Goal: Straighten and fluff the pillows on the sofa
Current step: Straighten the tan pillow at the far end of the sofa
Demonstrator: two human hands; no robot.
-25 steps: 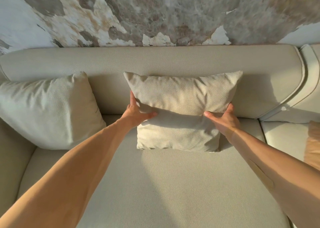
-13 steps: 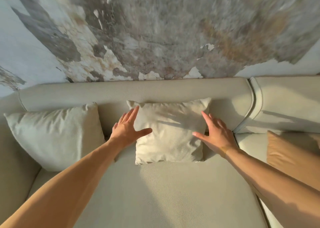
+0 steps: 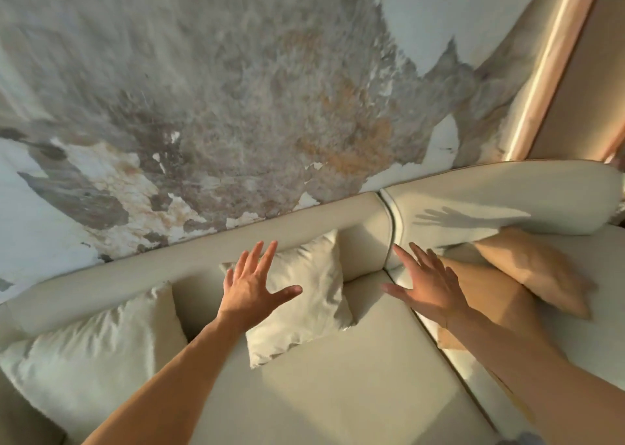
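Observation:
A small cream pillow (image 3: 304,295) leans upright against the backrest of the beige sofa (image 3: 338,394). My left hand (image 3: 252,287) hovers in front of its left half, fingers spread, holding nothing. My right hand (image 3: 427,284) is off the pillow to the right, open over the seam between two seat cushions. A larger cream pillow (image 3: 91,353) leans in the left corner. Two tan pillows (image 3: 537,275) lie overlapped on the right seat, the nearer one (image 3: 493,295) partly hidden behind my right arm.
The sofa backrest (image 3: 203,262) runs along a mottled, peeling grey and white wall (image 3: 236,106). A second backrest section (image 3: 490,201) stands at the right. A lit peach strip and panel (image 3: 554,62) rise at the far right.
Both hands have let go of the small cream pillow and opened. The view has swung right and up, and my right hand has moved off the pillow toward the tan pillows.

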